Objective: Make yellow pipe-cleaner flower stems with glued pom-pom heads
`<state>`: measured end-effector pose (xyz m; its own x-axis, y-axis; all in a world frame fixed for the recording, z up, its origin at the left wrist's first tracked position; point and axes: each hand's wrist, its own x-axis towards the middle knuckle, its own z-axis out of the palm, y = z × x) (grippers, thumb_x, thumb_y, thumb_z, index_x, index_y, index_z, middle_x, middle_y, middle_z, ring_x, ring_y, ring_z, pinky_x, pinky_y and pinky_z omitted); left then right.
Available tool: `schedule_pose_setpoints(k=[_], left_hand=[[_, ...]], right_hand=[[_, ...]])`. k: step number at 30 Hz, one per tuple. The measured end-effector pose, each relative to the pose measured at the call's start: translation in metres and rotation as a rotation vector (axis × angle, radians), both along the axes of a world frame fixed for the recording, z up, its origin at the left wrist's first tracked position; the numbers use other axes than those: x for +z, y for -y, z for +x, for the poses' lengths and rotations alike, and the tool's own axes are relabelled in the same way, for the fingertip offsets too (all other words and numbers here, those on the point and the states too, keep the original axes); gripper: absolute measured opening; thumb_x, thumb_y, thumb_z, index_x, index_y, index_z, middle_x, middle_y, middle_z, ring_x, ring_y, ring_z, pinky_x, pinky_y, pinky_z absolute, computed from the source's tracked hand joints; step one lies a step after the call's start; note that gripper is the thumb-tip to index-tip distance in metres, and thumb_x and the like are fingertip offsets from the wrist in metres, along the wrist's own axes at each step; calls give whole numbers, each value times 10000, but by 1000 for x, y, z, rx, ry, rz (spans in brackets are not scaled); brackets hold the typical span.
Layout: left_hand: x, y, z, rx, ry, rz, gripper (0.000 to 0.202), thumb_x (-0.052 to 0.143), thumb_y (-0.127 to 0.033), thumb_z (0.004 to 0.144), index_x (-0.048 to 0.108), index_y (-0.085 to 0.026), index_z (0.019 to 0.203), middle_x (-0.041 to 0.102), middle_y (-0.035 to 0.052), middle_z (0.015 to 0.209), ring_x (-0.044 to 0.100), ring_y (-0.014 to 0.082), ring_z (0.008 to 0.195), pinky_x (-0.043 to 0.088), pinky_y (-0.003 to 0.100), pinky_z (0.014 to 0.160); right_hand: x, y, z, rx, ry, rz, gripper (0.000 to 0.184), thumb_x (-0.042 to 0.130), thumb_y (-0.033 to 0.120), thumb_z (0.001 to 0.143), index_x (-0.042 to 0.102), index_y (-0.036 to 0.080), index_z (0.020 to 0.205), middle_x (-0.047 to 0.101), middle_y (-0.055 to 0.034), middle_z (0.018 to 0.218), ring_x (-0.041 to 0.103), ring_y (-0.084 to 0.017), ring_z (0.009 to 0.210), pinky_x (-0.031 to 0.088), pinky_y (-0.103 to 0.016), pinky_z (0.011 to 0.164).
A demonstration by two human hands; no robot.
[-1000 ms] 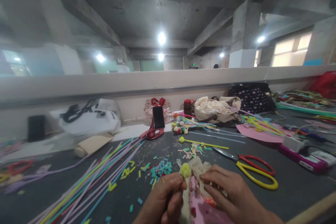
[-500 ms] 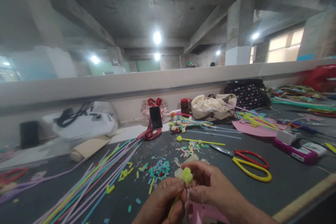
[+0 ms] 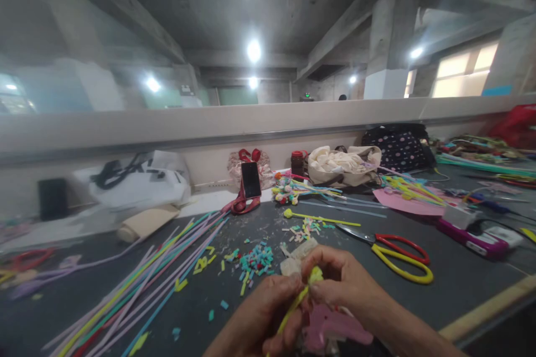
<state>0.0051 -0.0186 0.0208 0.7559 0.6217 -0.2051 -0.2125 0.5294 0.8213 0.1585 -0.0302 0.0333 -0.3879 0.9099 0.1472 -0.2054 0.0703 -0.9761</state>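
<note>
Stem (image 3: 292, 309) in hands (image 3: 270, 304) (image 3: 345, 284), illegible label (image 3: 475, 247) beyond

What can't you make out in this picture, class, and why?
All in the head view:
Fuzzy yellow stem with knobbed head: left hand and right hand hide parts.
Shiny pink plastic piece: right hand overlaps it.
Long thin multicoloured stems: some lower ends cut by bottom edge.
Bright red bag-like bundle: cut by right edge.
</note>
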Motion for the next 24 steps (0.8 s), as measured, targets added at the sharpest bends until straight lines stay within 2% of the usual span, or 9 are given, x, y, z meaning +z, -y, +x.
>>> schedule_pose_setpoints(k=[3, 5, 7, 10, 13, 16, 18, 20, 24], left_hand=[[2, 0, 0, 51, -64, 10, 329, 548, -439, 699, 572, -114, 656, 547, -10, 389, 365, 23, 233, 144, 134, 263], [0, -2, -1, 107, -158, 72, 251, 627, -353, 643, 561, -132, 743, 619, 13, 501, 465, 54, 298, 195, 127, 274], [-3, -3, -1, 181, -265, 155, 260, 683, -226, 566, 535, -151, 766, 633, 5, 532, 516, 85, 343, 249, 131, 287], [-4, -3, 1, 264, -358, 227, 200, 671, -200, 562, 498, -158, 651, 603, -7, 468, 503, 90, 332, 264, 138, 292], [-1, 1, 4, 333, -366, 257, 179, 640, -248, 612, 490, -150, 607, 596, 6, 455, 474, 73, 321, 241, 133, 292], [1, 2, 4, 420, -317, 250, 211, 635, -307, 638, 512, -138, 610, 589, 7, 455, 480, 68, 334, 235, 128, 305], [0, 0, 3, 456, -273, 227, 255, 628, -358, 653, 528, -129, 605, 588, 9, 471, 482, 62, 348, 230, 124, 312], [-1, -3, 1, 452, -235, 205, 283, 619, -380, 667, 537, -121, 591, 583, 10, 484, 452, 43, 343, 225, 120, 316], [-4, -9, -4, 434, -157, 178, 315, 583, -379, 710, 528, -112, 553, 518, -17, 418, 342, 10, 290, 193, 122, 304]], right_hand=[[0, -1, 3, -72, 80, 22, 138, 586, 98, 599, 570, 157, 722, 565, 51, 587, 502, -75, 494, 357, -165, 460], [-1, -3, 5, -137, 159, 38, 130, 593, 122, 608, 578, 156, 732, 509, 71, 540, 394, -47, 429, 287, -151, 408], [-5, -5, 7, -190, 225, 58, 145, 577, 121, 623, 582, 160, 763, 480, 81, 514, 332, -40, 401, 250, -156, 392], [-11, -9, 9, -197, 231, 106, 182, 570, 111, 628, 582, 162, 803, 543, 49, 612, 411, -58, 461, 324, -172, 451], [-16, -12, 10, -132, 154, 111, 241, 601, 213, 672, 566, 175, 908, 583, 14, 729, 516, -96, 544, 404, -212, 525], [-16, -15, 13, -176, 134, 71, 309, 555, 338, 754, 520, 196, 1027, 582, 18, 703, 533, -96, 488, 364, -184, 429], [-13, -17, 16, -298, 156, 70, 282, 494, 400, 799, 529, 195, 991, 594, 8, 743, 507, -76, 438, 283, -161, 361], [-12, -19, 18, -398, 180, 64, 268, 457, 431, 816, 543, 182, 864, 589, 17, 694, 441, -55, 383, 225, -160, 337], [-14, -19, 18, -400, 205, 52, 231, 538, 363, 755, 450, 186, 636, 371, 105, 393, 282, -49, 325, 182, -165, 344]])
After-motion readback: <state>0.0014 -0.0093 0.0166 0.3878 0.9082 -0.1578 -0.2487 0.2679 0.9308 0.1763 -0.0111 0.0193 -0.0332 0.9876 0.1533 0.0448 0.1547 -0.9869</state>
